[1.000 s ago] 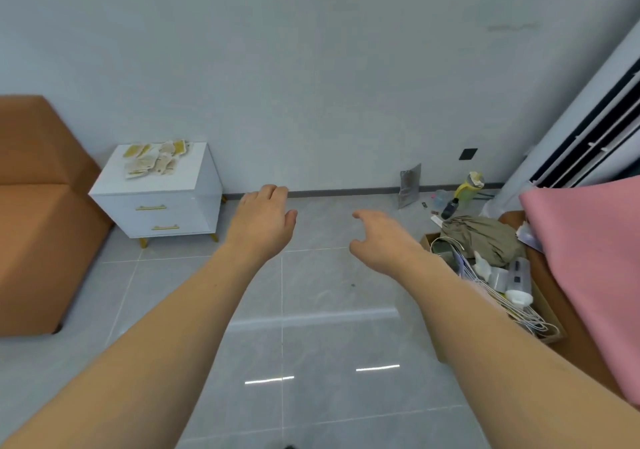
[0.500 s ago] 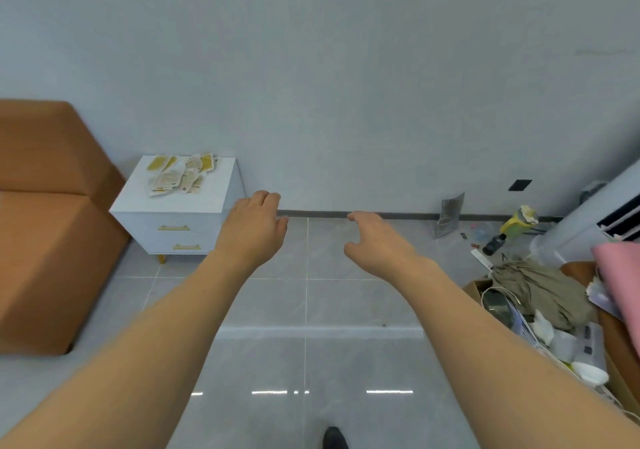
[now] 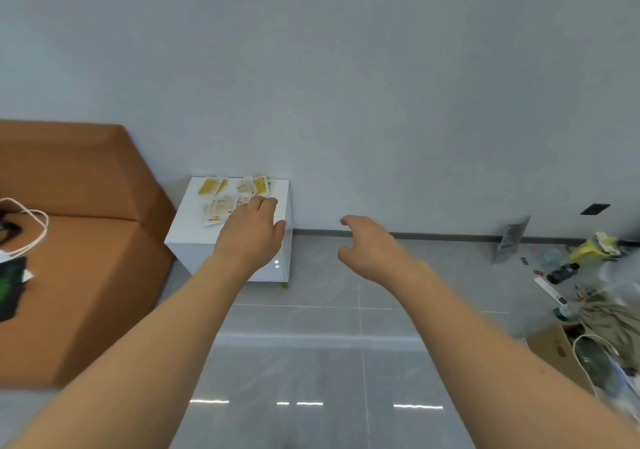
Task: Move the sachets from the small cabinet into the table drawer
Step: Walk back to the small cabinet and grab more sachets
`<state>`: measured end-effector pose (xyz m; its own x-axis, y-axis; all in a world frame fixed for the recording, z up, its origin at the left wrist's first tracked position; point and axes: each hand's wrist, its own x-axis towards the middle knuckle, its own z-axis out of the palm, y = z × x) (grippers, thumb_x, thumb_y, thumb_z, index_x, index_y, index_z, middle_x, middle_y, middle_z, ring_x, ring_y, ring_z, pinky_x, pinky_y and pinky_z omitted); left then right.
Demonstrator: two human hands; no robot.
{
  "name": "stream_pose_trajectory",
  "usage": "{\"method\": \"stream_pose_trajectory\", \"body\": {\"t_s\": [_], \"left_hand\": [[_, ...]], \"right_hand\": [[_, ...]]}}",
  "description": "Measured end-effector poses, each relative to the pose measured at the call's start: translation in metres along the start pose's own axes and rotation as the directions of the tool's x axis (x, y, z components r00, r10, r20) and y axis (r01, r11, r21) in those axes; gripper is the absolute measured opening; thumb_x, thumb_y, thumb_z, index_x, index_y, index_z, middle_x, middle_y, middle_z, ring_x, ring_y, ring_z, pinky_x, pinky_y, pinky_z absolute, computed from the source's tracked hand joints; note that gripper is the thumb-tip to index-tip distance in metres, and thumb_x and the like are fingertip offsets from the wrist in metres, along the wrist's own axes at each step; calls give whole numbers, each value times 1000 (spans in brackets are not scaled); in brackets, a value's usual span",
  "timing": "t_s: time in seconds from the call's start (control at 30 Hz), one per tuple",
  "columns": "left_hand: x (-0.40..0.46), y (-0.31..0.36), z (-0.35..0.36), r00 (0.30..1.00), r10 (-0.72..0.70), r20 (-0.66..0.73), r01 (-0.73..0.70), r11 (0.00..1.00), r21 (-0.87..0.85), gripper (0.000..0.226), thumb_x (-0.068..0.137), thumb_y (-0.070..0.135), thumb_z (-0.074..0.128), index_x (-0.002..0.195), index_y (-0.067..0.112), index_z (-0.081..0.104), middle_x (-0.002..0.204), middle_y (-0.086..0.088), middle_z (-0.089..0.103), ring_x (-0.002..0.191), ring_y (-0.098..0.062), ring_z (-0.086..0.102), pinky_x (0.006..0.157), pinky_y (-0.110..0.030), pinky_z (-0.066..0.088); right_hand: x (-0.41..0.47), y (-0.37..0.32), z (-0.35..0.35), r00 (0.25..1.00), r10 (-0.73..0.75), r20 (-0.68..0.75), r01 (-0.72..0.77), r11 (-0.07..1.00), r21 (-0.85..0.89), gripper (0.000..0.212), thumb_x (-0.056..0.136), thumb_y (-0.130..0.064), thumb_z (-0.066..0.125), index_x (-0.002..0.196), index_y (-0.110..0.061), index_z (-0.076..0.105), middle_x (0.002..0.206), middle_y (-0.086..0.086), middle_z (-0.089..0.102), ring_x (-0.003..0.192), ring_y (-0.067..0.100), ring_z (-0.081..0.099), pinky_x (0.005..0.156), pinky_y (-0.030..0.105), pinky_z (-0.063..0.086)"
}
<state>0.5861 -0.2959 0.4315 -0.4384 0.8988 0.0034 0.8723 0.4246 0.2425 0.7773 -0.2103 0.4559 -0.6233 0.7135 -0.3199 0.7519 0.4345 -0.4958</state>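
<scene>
we are holding both bare arms out over the grey tiled floor [image 3: 311,362], facing a pale wall [image 3: 346,67]. our left hand [image 3: 251,230] is hanging in front of the small cabinet [image 3: 190,226], palm down, fingers loosely extended and holding nothing; from this angle it is overlapping the cabinet's right half, and we cannot tell whether it is touching the top. our right hand [image 3: 370,246] is hovering over the floor to the right of the cabinet, well apart from it, fingers loosely curled with thumb and forefinger spread, gripping nothing.

the sachets [image 3: 232,195] are lying scattered in a loose overlapping heap on the cabinet's white top, yellow and cream ones mixed, toward its back edge near the wall. the fingertips of our left hand are appearing just beside the nearest of them.

an orange upholstered seat [image 3: 79,258] is sitting just left of the cabinet, with a white cord [image 3: 34,226] lying on it. at the far right, a cardboard box [image 3: 554,344] and mixed clutter are sitting on the floor, blurred.
</scene>
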Motion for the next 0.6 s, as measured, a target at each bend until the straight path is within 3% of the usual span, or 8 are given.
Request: {"method": "stream_pose_trajectory", "body": {"t_s": [0.6], "left_hand": [[173,-169,-19,990,-106,95,100,993,65,50,99,31,44,143,8,39,141,-13,45,119,-34,50,96,-41,42]], "right_hand": [[221,-100,2,999,-2,46,1,1000,28,60,93,-20,50,149,-16,28,151,5,34,136,24,36,109,36,35]]}}
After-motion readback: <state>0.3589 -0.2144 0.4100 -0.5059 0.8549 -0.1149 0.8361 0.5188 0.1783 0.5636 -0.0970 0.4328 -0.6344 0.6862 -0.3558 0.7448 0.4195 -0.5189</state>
